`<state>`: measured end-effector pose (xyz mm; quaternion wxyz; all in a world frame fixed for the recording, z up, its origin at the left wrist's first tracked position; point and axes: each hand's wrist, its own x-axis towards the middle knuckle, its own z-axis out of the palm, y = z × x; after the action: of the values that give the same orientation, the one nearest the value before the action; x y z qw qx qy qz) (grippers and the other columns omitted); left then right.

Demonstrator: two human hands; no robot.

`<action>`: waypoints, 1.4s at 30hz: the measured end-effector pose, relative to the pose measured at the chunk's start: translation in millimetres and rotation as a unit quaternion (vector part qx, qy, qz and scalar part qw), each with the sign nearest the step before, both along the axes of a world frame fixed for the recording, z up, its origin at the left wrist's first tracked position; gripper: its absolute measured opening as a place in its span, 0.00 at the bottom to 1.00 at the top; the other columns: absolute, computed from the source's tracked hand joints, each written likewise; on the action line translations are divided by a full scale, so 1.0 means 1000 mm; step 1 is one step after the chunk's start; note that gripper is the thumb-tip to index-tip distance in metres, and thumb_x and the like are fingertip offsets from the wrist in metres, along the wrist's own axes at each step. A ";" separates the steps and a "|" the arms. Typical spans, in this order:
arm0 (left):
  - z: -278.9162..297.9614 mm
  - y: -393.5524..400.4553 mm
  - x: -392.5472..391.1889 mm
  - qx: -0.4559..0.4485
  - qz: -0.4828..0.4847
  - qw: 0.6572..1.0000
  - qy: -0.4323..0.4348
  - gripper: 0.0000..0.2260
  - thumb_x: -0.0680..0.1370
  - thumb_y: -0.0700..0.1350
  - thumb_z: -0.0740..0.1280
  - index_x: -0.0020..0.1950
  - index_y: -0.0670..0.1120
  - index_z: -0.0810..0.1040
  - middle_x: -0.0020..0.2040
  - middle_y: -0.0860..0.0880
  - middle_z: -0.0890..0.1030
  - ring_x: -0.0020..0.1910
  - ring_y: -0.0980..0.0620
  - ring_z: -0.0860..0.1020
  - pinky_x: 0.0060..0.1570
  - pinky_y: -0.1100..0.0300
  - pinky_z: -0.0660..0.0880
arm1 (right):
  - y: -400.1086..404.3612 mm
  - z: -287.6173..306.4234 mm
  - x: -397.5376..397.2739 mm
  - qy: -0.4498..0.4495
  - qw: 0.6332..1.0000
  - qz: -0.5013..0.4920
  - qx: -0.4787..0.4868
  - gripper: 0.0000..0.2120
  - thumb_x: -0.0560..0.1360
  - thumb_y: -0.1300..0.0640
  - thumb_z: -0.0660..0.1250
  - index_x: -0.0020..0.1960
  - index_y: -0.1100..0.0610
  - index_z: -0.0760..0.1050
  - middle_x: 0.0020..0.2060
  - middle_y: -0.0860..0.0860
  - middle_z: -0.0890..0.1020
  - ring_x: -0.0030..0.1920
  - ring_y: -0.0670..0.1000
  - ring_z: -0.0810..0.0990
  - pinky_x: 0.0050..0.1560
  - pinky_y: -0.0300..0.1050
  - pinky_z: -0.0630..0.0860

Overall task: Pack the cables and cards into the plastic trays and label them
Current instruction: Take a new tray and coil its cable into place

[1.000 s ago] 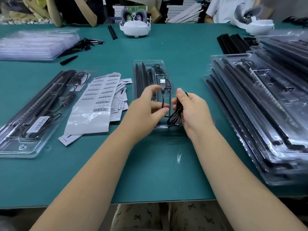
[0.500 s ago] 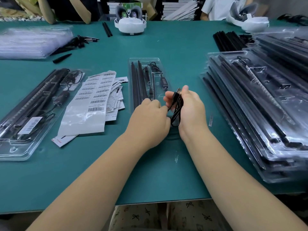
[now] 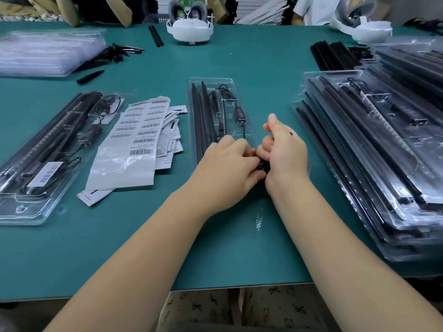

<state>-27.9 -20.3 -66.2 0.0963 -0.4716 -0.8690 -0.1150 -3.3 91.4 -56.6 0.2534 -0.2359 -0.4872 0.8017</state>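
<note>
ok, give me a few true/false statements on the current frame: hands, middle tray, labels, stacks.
1. Both hands, left hand and right hand, meet over the near end of the middle tray. True.
2. The barcode label sheet lies right of the middle tray. False: it lies left of it.
3. The black cable bundle is pinched between the two hands. True.
4. The middle tray holds nothing. False: black rods and an inline controller sit in it.
5. The stack of filled trays stands on the right side of the table. True.
</note>
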 end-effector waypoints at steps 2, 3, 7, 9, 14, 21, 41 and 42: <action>0.002 -0.007 -0.008 0.077 -0.018 0.994 -0.076 0.17 0.74 0.61 0.66 0.53 0.50 0.80 0.51 0.50 0.73 0.50 0.49 0.68 0.51 0.55 0.64 | 0.001 0.001 0.001 0.005 1.000 0.003 -0.026 0.12 0.78 0.53 0.63 0.37 0.56 0.69 0.20 0.44 0.60 0.21 0.46 0.57 0.29 0.39 0.68; 0.003 -0.012 -0.013 0.097 -0.015 0.990 -0.105 0.19 0.71 0.64 0.68 0.51 0.51 0.77 0.50 0.52 0.72 0.49 0.51 0.68 0.52 0.56 0.65 | 0.002 0.002 0.002 0.006 0.999 0.003 -0.038 0.13 0.78 0.53 0.63 0.37 0.56 0.68 0.20 0.44 0.60 0.21 0.46 0.57 0.28 0.39 0.70; -0.002 -0.021 -0.025 -0.007 0.051 0.986 -0.158 0.39 0.66 0.72 0.63 0.71 0.54 0.62 0.72 0.51 0.65 0.73 0.49 0.59 0.71 0.48 0.56 | 0.015 0.007 0.007 -0.030 0.999 0.002 -0.015 0.12 0.78 0.54 0.63 0.36 0.55 0.68 0.18 0.44 0.61 0.18 0.45 0.58 0.26 0.38 0.71; -0.004 -0.022 -0.027 -0.077 0.059 0.978 -0.186 0.43 0.65 0.75 0.53 0.77 0.61 0.47 0.78 0.57 0.48 0.77 0.50 0.43 0.73 0.40 0.43 | 0.018 0.009 0.009 -0.037 0.999 0.014 -0.018 0.12 0.77 0.55 0.63 0.36 0.55 0.69 0.18 0.44 0.62 0.18 0.45 0.58 0.26 0.37 0.71; 0.009 -0.026 -0.026 0.007 0.022 0.979 -0.201 0.22 0.73 0.63 0.65 0.66 0.59 0.75 0.72 0.54 0.68 0.74 0.48 0.61 0.72 0.46 0.57 | 0.019 0.009 0.014 -0.033 0.999 0.016 -0.009 0.12 0.77 0.55 0.63 0.36 0.55 0.69 0.19 0.44 0.62 0.19 0.45 0.59 0.26 0.37 0.71; 0.007 -0.012 -0.007 0.021 0.005 1.000 0.017 0.10 0.76 0.49 0.63 0.54 0.51 0.80 0.51 0.52 0.79 0.48 0.48 0.77 0.41 0.56 0.72 | 0.020 0.008 0.013 -0.055 0.998 -0.010 -0.007 0.12 0.77 0.56 0.62 0.35 0.56 0.68 0.19 0.44 0.62 0.19 0.46 0.59 0.26 0.36 0.69; -0.013 0.015 -0.010 -0.014 -0.007 0.998 -0.063 0.13 0.83 0.45 0.52 0.61 0.39 0.69 0.62 0.42 0.75 0.63 0.44 0.69 0.66 0.53 0.58 | 0.029 -0.003 0.010 -0.096 0.991 -0.093 0.021 0.11 0.74 0.61 0.62 0.33 0.57 0.67 0.17 0.44 0.63 0.20 0.47 0.60 0.34 0.45 0.69; -0.012 0.014 -0.010 -0.003 -0.010 0.997 -0.081 0.12 0.83 0.45 0.52 0.59 0.40 0.70 0.63 0.42 0.75 0.63 0.45 0.69 0.66 0.54 0.57 | 0.031 -0.003 0.010 -0.090 0.992 -0.086 -0.006 0.11 0.75 0.60 0.62 0.34 0.57 0.67 0.17 0.45 0.62 0.21 0.47 0.59 0.36 0.45 0.71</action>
<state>-37.5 -6.4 -78.2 0.0230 -0.4697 -0.8696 -0.1507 7.0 122.0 -59.9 0.2750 -0.3500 -0.4810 0.7553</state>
